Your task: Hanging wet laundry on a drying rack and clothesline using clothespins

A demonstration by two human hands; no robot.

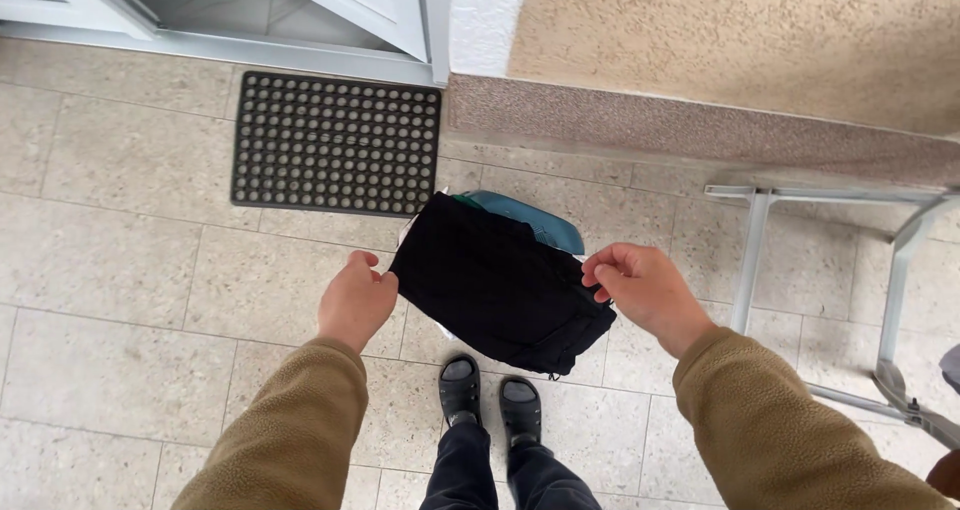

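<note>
My left hand (355,300) pinching the black folded garment (500,285) at its nine o'clock edge, my right hand (645,288) gripping its three o'clock edge, garment held above the tiled floor (130,300), teal basin (535,218) beneath, rubber doormat (335,142) at eleven o'clock, black slippers (490,398) at six

Black folded garment (498,285) held spread between both hands, above tiled floor.

Home doorstep, rubber doormat (336,144), tiled floor (130,270), rendered wall (740,40)
</note>
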